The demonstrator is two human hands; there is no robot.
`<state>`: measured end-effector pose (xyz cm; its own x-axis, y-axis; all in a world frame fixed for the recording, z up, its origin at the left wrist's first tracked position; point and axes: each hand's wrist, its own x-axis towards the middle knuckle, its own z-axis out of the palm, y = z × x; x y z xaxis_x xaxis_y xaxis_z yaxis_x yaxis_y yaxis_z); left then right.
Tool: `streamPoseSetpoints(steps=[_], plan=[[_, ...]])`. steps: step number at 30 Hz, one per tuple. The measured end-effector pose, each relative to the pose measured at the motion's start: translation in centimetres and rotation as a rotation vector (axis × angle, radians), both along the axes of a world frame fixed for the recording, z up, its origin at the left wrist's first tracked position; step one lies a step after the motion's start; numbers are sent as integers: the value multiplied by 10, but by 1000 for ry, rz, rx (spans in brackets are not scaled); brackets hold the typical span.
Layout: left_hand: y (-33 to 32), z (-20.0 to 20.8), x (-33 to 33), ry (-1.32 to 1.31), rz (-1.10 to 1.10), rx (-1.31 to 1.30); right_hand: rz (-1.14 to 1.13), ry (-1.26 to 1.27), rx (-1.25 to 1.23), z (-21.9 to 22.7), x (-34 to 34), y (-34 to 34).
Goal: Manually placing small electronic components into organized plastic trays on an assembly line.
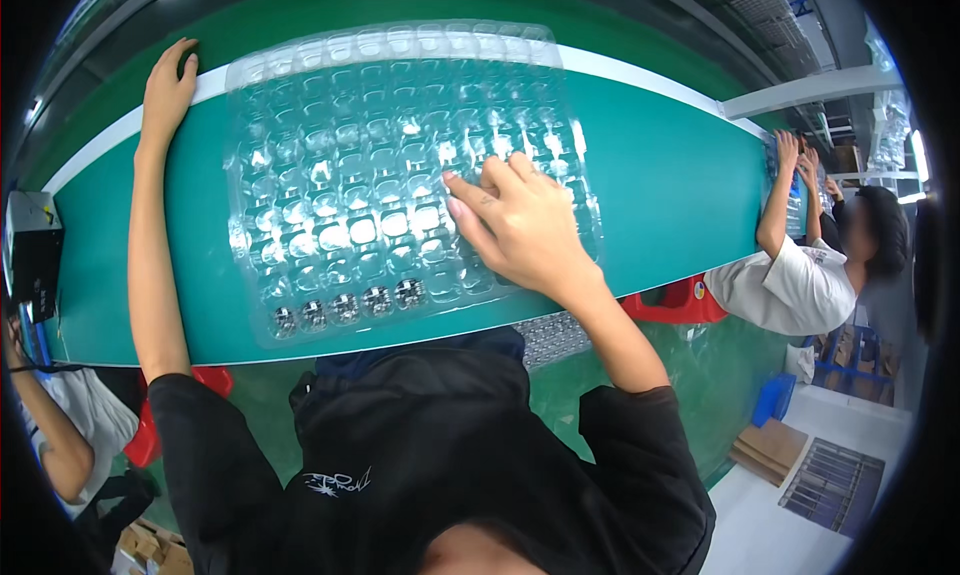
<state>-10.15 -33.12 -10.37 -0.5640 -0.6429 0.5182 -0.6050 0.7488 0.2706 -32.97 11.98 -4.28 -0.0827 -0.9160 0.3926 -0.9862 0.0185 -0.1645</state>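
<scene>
A clear plastic blister tray [236, 125] with rows of pockets lies on the green table before me. Several small dark round parts [345, 306] sit in its nearest row, toward the left; the other pockets I can see look bare and shiny. My right hand [520, 220] is over the right half of the tray. Its index finger and thumb reach left, their tips a little apart, and the other fingers are curled under; whatever they may hold is hidden. My left hand [172, 90] rests, fingers stretched, on the white far edge of the table, left of the tray.
The green tabletop [660, 195] runs on to both sides, with a white rim [640, 80] behind. A black box-shaped device [35, 255] stands at the far left. Co-workers sit at the left and at the right [800, 275], near a red stool [680, 303].
</scene>
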Motion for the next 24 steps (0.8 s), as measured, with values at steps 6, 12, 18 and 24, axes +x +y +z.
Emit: streamPoseSetpoints(steps=[6,12,18,24], plan=[[-22,-17,3,-19,-61,-43,8,-17,0,-2,-2,4],[-47,-36,16,-42,-69,-68,11,-18,-88,-8,0,10],[-50,-37,5,-10,-63,-22,-1,-7,-96,-9,-4,11],[-63,-38,20,-2,-84,-108,23,-52,-90,-12,-2,1]])
